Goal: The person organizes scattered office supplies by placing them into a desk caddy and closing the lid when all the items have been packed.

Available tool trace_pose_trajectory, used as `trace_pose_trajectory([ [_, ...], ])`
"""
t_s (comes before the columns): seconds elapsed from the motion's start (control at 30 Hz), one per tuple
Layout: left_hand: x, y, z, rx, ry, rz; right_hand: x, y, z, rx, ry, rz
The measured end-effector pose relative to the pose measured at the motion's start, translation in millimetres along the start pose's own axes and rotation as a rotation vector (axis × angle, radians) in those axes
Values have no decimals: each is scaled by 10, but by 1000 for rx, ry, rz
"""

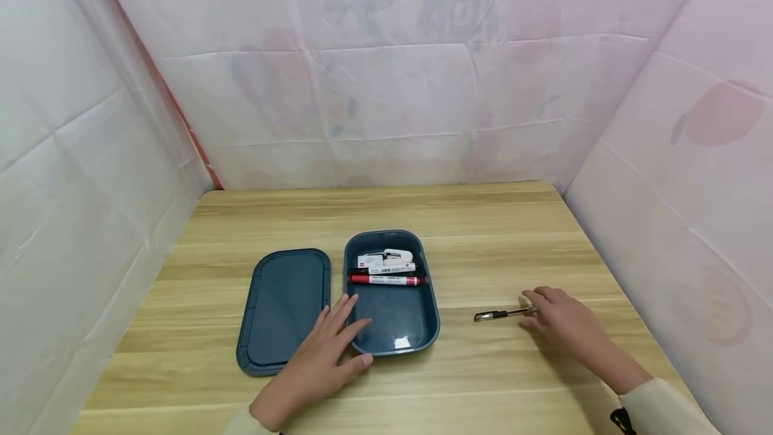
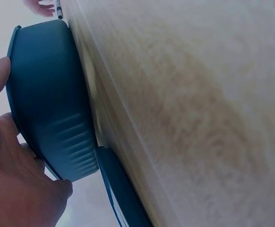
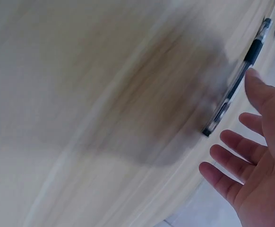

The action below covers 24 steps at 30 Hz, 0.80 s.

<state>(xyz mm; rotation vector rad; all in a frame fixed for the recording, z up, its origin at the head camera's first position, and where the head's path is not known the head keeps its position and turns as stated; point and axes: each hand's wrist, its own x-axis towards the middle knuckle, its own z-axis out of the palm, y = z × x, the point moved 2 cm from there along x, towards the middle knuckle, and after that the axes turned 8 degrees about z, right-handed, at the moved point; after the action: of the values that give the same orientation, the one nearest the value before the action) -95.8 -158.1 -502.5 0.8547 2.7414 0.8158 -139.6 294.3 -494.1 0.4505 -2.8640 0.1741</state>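
Note:
In the head view a dark blue box stands upright, with a red marker, a white marker and other white items inside. My left hand spreads its fingers over the box's near left corner and touches the rim. The left wrist view shows the box's ribbed outer wall beside that hand. To the right, a clear pen with a black grip lies on the table. My right hand is over its far end, fingers loosely extended, thumb beside the pen in the right wrist view.
A dark blue lid lies flat on the wooden table, just left of the box. White printed cloth hangs behind the table and along both sides.

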Motion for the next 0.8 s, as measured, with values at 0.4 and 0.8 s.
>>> trace_pose_trajectory([
  [0.4, -14, -7, -3, 3, -6, -6, -26, 164, 29, -20, 108, -80],
  [0.8, -2, -3, 9, -8, -3, -13, -31, 221, 82, 23, 51, -75],
])
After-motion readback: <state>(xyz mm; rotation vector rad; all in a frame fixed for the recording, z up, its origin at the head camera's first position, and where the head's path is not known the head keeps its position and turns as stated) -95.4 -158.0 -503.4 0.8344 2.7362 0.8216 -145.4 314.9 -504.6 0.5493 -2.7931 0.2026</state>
